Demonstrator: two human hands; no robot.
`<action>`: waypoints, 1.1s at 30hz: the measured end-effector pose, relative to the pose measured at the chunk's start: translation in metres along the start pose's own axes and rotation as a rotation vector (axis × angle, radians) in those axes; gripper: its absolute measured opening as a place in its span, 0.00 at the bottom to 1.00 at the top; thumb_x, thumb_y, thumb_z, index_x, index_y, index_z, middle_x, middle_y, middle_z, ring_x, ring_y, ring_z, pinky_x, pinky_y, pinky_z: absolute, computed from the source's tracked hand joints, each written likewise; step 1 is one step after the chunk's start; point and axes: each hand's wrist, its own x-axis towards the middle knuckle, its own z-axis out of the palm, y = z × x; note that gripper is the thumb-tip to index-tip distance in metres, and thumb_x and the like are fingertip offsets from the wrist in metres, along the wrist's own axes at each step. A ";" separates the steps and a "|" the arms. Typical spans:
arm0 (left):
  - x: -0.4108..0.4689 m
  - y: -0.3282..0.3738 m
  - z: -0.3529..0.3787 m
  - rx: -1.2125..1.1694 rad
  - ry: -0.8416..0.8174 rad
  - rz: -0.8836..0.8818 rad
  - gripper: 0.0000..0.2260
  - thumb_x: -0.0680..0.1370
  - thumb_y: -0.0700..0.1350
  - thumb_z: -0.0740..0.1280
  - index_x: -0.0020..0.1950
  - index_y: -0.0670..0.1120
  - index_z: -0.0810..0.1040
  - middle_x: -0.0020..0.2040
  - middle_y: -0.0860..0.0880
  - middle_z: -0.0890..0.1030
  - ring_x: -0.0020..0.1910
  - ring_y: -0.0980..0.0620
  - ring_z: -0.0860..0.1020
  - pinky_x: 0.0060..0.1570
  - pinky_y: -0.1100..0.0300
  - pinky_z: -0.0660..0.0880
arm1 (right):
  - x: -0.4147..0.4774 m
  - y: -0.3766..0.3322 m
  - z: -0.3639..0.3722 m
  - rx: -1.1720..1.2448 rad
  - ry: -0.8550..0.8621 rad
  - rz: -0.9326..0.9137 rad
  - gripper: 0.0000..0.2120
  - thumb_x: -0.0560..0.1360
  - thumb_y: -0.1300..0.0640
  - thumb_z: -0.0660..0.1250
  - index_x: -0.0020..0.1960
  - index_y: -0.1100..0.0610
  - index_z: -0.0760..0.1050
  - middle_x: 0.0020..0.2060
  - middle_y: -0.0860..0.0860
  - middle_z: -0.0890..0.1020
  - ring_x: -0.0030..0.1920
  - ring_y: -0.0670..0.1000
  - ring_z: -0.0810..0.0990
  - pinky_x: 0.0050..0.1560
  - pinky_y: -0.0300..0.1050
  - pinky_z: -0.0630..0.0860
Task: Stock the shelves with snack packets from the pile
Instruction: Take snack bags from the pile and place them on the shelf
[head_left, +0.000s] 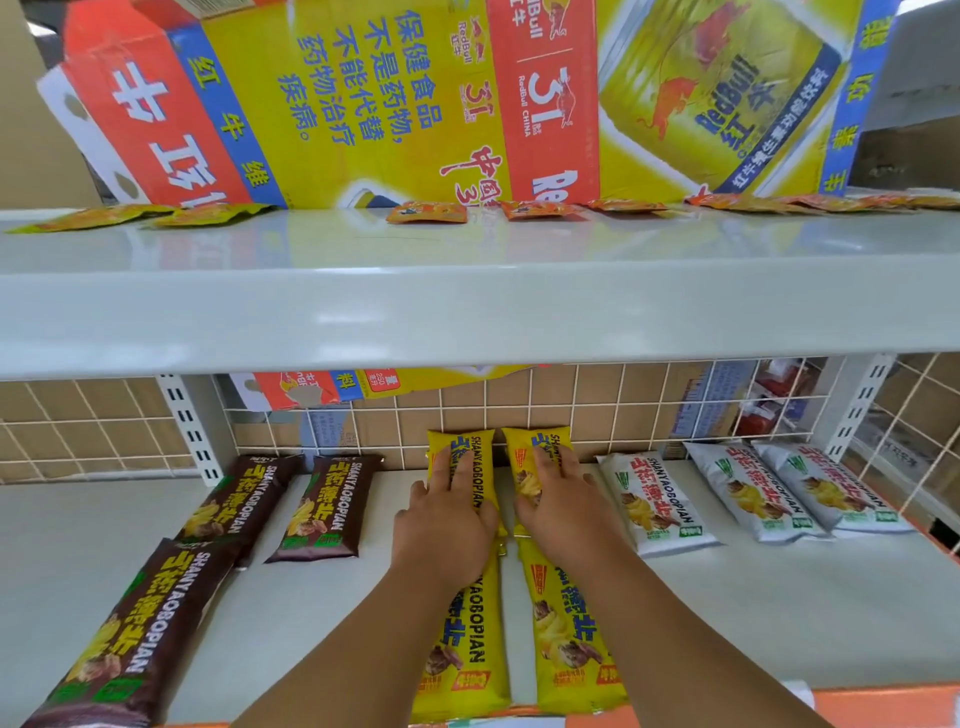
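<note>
Left hand (444, 525) flat, fingers straight, pressing on rear-left yellow packet (465, 447). Right hand (563, 512) likewise flat on rear-right yellow packet (524, 452). Neither hand grips. Both packets lie at back of lower shelf (779, 613). Front yellow packets (566, 639) lie beneath wrists. Brown packets (324, 512) lie left of left hand, white packets (652, 501) right of right hand.

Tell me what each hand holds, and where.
Nothing gripped. The left hand presses flat midway along the rear left yellow snack packet; the right hand on the rear right yellow snack packet.
</note>
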 end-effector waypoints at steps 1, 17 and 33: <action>0.000 0.001 0.000 0.009 0.003 0.001 0.30 0.83 0.61 0.49 0.83 0.56 0.44 0.84 0.51 0.43 0.77 0.44 0.60 0.67 0.46 0.69 | -0.001 -0.001 0.002 -0.005 0.015 0.002 0.35 0.80 0.38 0.56 0.82 0.45 0.47 0.82 0.49 0.46 0.77 0.60 0.60 0.67 0.56 0.70; -0.023 -0.006 0.001 -0.013 0.065 0.023 0.32 0.82 0.66 0.50 0.83 0.60 0.43 0.84 0.55 0.44 0.82 0.42 0.50 0.74 0.43 0.64 | -0.013 0.001 -0.015 0.037 -0.005 0.005 0.38 0.78 0.35 0.59 0.82 0.43 0.47 0.82 0.52 0.49 0.79 0.61 0.54 0.73 0.60 0.62; -0.129 -0.038 -0.053 0.049 0.097 0.002 0.36 0.77 0.70 0.48 0.83 0.59 0.47 0.83 0.52 0.53 0.82 0.44 0.52 0.75 0.46 0.59 | -0.122 -0.023 -0.027 -0.038 0.109 -0.063 0.37 0.77 0.35 0.59 0.81 0.47 0.53 0.80 0.52 0.58 0.76 0.59 0.61 0.69 0.56 0.69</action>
